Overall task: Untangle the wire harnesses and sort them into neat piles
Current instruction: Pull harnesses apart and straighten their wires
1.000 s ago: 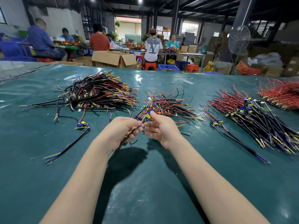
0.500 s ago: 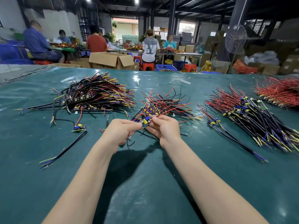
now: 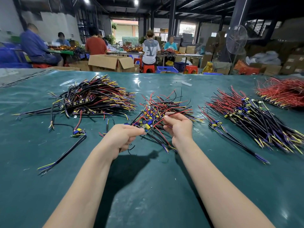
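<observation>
A tangled heap of wire harnesses [image 3: 166,106], red, black, yellow and blue with small circuit boards, lies mid-table on the green mat [image 3: 148,186]. My left hand [image 3: 120,137] grips the black cable end of one harness, its small board [image 3: 148,127] at my fingertips. My right hand [image 3: 178,126] pinches that harness's red wires at the near edge of the heap. Its black cable hangs below my left hand.
A large sorted pile [image 3: 97,97] lies at the left, with a loose harness [image 3: 77,134] in front of it. Two more piles sit at the right [image 3: 251,116] and far right [image 3: 284,93]. People work at tables behind, beside cardboard boxes [image 3: 111,62].
My hands have moved slightly apart, the right lifting the red wires away from the board held by the left. The black cable trailing toward me has drawn up under my left hand.
</observation>
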Available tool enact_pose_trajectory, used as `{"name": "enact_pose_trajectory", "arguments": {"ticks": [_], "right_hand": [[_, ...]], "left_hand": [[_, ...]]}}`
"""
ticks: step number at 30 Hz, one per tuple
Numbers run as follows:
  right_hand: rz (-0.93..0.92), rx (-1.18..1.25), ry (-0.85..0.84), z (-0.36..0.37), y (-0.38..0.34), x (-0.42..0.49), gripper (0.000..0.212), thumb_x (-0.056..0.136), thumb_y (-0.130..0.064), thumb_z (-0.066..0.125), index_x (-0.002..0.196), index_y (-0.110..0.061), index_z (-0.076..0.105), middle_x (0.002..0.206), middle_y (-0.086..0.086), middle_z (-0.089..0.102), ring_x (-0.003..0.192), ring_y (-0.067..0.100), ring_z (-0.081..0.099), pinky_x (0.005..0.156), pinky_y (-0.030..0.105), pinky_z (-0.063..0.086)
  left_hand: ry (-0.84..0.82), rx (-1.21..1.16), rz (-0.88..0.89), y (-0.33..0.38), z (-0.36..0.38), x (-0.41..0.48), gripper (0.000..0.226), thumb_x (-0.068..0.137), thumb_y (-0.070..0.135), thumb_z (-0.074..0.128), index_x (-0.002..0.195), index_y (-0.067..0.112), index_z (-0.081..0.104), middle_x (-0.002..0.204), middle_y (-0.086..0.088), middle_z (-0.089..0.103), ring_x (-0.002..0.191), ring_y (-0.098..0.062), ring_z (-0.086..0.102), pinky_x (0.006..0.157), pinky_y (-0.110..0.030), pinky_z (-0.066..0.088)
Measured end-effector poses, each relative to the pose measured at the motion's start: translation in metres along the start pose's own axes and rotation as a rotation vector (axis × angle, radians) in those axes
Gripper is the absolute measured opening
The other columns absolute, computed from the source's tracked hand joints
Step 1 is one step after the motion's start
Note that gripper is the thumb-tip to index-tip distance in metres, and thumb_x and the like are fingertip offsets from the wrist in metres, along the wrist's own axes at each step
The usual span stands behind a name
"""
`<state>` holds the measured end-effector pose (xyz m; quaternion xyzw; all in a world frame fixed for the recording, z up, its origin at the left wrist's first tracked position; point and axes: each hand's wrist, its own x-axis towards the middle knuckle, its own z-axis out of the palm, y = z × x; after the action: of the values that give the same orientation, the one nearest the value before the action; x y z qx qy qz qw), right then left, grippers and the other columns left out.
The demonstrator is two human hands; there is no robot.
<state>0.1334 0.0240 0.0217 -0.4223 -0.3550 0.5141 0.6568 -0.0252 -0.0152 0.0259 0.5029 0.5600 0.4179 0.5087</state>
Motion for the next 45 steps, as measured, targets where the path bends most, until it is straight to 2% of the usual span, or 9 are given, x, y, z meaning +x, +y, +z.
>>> {"name": "enact_pose_trajectory", "arguments": {"ticks": [5, 9, 15, 22, 26, 31, 36, 40, 45], "right_hand": [[-0.103, -0.126, 0.047, -0.01, 0.001, 0.007, 0.029, 0.081, 0.01, 0.058, 0.066, -0.015, 0.058, 0.062, -0.001, 0.056, 0.056, 0.006, 0.053, 0.042, 0.012, 0.044], [-0.185, 0.031, 0.176, -0.022, -0.005, 0.014, 0.03, 0.079, 0.014, 0.059, 0.064, -0.012, 0.059, 0.045, -0.011, 0.057, 0.046, 0.003, 0.053, 0.041, 0.014, 0.045], [-0.127, 0.101, 0.089, -0.025, -0.005, 0.015, 0.022, 0.09, -0.002, 0.052, 0.071, -0.011, 0.058, 0.041, -0.004, 0.058, 0.037, 0.005, 0.055, 0.037, 0.015, 0.044], [-0.016, 0.249, 0.259, -0.02, -0.013, 0.01, 0.03, 0.097, -0.029, 0.042, 0.077, -0.013, 0.057, 0.042, -0.003, 0.059, 0.032, 0.006, 0.048, 0.036, 0.014, 0.042], [-0.214, -0.118, 0.015, 0.022, 0.005, -0.018, 0.027, 0.088, -0.012, 0.059, 0.062, -0.014, 0.052, 0.051, 0.002, 0.054, 0.04, 0.007, 0.049, 0.037, 0.018, 0.044], [-0.354, -0.388, -0.134, 0.049, 0.012, -0.042, 0.029, 0.074, -0.016, 0.074, 0.059, -0.022, 0.05, 0.059, -0.004, 0.055, 0.059, 0.014, 0.051, 0.066, 0.035, 0.05], [-0.031, 0.0, -0.114, 0.042, 0.008, -0.034, 0.03, 0.08, 0.002, 0.065, 0.06, -0.012, 0.047, 0.056, 0.005, 0.05, 0.054, 0.017, 0.05, 0.057, 0.029, 0.047], [0.03, 0.178, -0.054, 0.035, 0.002, -0.025, 0.028, 0.082, 0.002, 0.063, 0.06, -0.01, 0.051, 0.049, 0.0, 0.052, 0.041, 0.008, 0.048, 0.047, 0.022, 0.043], [0.04, 0.411, 0.054, 0.026, -0.021, -0.009, 0.023, 0.084, 0.009, 0.055, 0.067, -0.004, 0.051, 0.039, -0.001, 0.055, 0.035, 0.006, 0.053, 0.043, 0.017, 0.05]], "left_hand": [[-0.046, 0.024, -0.054, 0.003, -0.001, -0.003, 0.017, 0.086, 0.013, 0.061, 0.072, 0.007, 0.067, 0.037, 0.01, 0.024, 0.03, -0.003, 0.016, 0.033, -0.009, 0.012], [-0.126, 0.031, -0.11, 0.006, -0.005, -0.006, 0.019, 0.087, 0.013, 0.059, 0.071, 0.007, 0.067, 0.037, 0.011, 0.023, 0.03, -0.002, 0.016, 0.031, -0.009, 0.013], [-0.135, 0.086, -0.123, 0.007, -0.013, -0.01, 0.025, 0.085, 0.01, 0.061, 0.061, 0.01, 0.07, 0.037, 0.009, 0.026, 0.03, -0.002, 0.018, 0.032, -0.009, 0.013], [0.189, -0.115, 0.049, 0.005, -0.009, -0.002, 0.012, 0.083, 0.016, 0.066, 0.072, 0.012, 0.068, 0.036, 0.009, 0.04, 0.031, -0.003, 0.024, 0.035, -0.009, 0.015], [0.38, -0.258, 0.178, 0.007, 0.009, 0.0, 0.016, 0.084, 0.013, 0.065, 0.068, 0.014, 0.066, 0.034, 0.008, 0.048, 0.027, 0.0, 0.032, 0.033, -0.01, 0.024], [0.565, -0.019, 0.381, -0.001, 0.029, 0.0, 0.025, 0.08, 0.015, 0.064, 0.058, 0.021, 0.072, 0.036, 0.009, 0.052, 0.039, -0.004, 0.039, 0.046, -0.02, 0.033], [0.484, 0.128, 0.495, -0.003, 0.041, -0.005, 0.013, 0.085, 0.021, 0.064, 0.085, 0.023, 0.077, 0.067, -0.011, 0.07, 0.063, -0.029, 0.056, 0.07, -0.038, 0.05], [0.288, 0.267, 0.567, 0.0, 0.047, -0.007, 0.029, 0.086, 0.015, 0.059, 0.111, 0.027, 0.068, 0.076, 0.0, 0.065, 0.069, -0.015, 0.049, 0.069, -0.028, 0.041], [0.267, 0.349, 0.642, -0.002, 0.054, -0.011, 0.052, 0.088, 0.02, 0.059, 0.137, 0.013, 0.044, 0.116, 0.001, 0.048, 0.111, -0.012, 0.047, 0.099, -0.021, 0.032]]}}
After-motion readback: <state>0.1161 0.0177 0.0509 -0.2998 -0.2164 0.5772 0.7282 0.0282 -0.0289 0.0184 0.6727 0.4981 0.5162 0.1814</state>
